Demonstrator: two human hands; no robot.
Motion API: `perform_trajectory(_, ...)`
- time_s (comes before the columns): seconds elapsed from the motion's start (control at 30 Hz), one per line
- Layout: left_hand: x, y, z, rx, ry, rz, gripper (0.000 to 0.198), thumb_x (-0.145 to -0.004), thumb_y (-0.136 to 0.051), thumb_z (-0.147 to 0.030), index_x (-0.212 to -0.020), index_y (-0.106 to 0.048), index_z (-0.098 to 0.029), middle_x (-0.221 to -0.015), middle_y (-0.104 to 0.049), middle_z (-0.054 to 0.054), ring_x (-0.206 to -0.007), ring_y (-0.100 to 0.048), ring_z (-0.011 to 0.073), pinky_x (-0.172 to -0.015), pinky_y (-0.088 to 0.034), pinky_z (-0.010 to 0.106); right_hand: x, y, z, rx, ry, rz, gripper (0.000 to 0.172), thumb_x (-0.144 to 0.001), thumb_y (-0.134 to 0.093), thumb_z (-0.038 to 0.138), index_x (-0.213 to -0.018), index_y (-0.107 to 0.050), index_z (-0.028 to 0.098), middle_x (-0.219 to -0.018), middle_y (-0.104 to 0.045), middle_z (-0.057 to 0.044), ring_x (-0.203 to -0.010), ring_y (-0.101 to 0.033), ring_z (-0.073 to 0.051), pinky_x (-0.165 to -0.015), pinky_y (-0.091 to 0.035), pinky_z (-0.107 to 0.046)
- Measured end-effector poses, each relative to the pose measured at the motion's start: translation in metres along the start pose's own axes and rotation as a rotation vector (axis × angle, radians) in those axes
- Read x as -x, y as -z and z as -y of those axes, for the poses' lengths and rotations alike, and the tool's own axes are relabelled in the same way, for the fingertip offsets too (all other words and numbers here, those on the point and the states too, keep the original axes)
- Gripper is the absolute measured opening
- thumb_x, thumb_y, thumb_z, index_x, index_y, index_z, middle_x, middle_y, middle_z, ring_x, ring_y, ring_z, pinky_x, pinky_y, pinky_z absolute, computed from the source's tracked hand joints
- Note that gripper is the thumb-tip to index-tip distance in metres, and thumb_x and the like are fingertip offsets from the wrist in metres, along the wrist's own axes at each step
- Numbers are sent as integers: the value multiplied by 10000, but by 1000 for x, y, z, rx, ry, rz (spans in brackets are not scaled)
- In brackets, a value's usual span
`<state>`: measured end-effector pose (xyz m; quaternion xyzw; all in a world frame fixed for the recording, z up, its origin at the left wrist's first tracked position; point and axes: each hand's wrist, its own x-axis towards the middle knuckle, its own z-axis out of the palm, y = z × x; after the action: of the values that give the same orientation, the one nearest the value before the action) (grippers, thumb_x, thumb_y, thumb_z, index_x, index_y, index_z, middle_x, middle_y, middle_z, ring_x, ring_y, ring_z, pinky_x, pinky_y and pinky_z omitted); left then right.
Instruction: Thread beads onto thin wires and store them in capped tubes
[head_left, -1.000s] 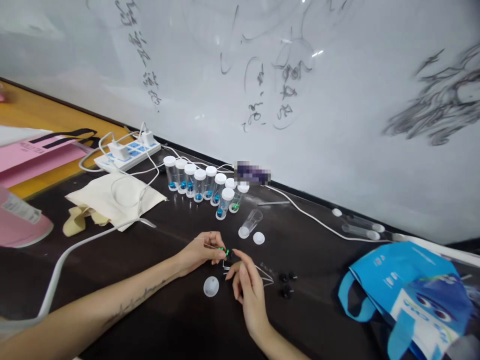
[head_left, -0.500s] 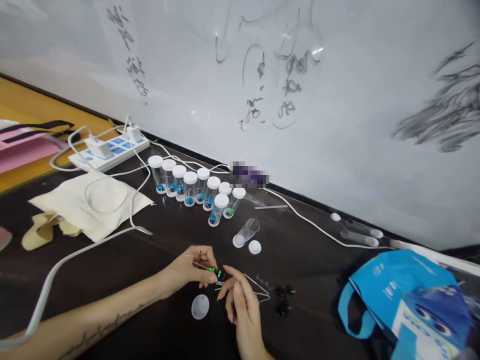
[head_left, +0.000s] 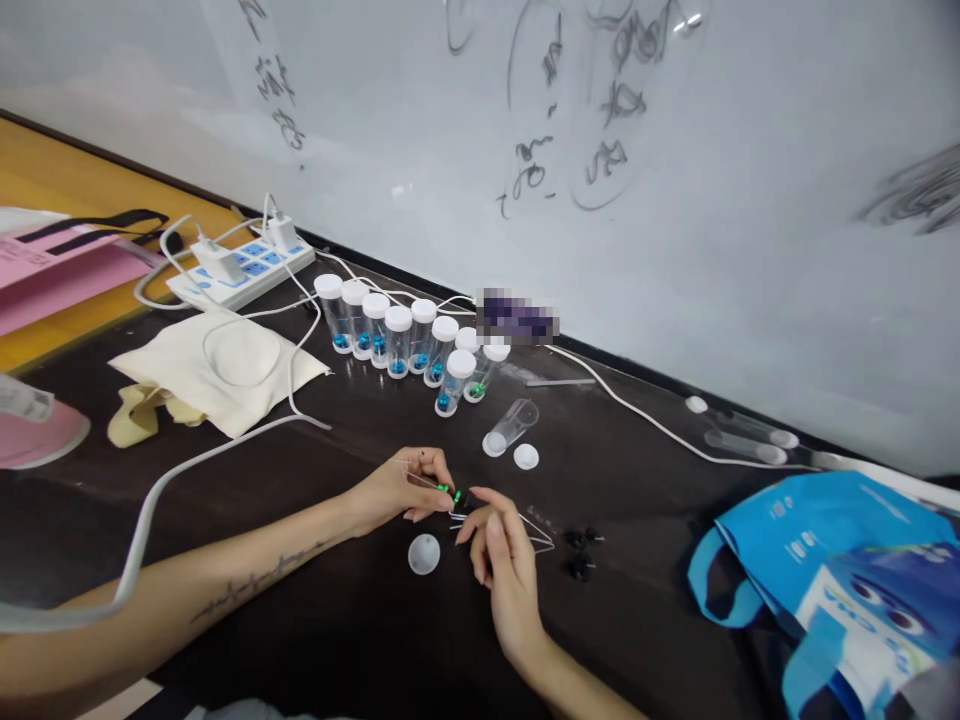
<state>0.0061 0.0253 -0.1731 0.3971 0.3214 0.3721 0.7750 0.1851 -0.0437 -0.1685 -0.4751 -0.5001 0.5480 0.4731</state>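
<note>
My left hand (head_left: 409, 490) pinches a small shiny green part (head_left: 444, 488) between thumb and fingertips, and a thin pale strand runs back from it over the hand. A second green bit and a dark piece (head_left: 463, 498) sit just right of the fingertips. Beside them is my right hand (head_left: 504, 545), its index finger stretched toward the dark piece and the other fingers loosely bent and apart; whether it touches is unclear. Thin white rods (head_left: 541, 543) show on both sides of the right hand. Below the hands lies a round translucent cap (head_left: 424, 554).
Several white-capped clear tubes (head_left: 398, 345) with blue or green parts stand behind. An uncapped tube (head_left: 514, 425) lies beside a white lid (head_left: 526, 456). Black parts (head_left: 581, 555) are right, near a blue bag (head_left: 832, 540). A power strip (head_left: 244, 270), cables and cream pouch (head_left: 225, 370) occupy the left.
The camera view has shifted, so everything appears slightly higher and further right. Both hands keep nearly the same pose around the green part.
</note>
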Motion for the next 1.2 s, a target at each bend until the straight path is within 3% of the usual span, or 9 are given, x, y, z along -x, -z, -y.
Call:
perform_trajectory(0.3, -2, 2, 1, 40, -12, 18, 231, -694, -827, -203, -771, -623, -125, -597, -617, -17, -407, -424, 30, -383, -283, 147, 0, 2, -4, 14, 34, 30, 333, -1027, -376, 364, -1290, -539, 242, -790, -612, -5, -483, -365, -80, -429, -262, -222)
perform_trajectory(0.53, -2, 5, 4, 35, -7, 37, 223, -690, -832, -187, -764, -631, -123, -585, -613, -20, -412, -425, 31, -383, -289, 140, 0, 2, -4, 30, 24, 47, 305, -1029, -383, 356, -1221, -588, 237, -775, -617, -5, -491, -373, -80, -439, -262, -228)
perform_trajectory(1.2, -2, 4, 5, 26, -9, 36, 235, -674, -843, -196, -762, -636, -129, -628, -618, -18, -440, -440, 36, -393, -293, 139, 1, 1, -3, -10, 36, 20, 317, -1030, -375, 354, -1291, -520, 248, -776, -599, 5, -479, -364, -74, -433, -270, -217)
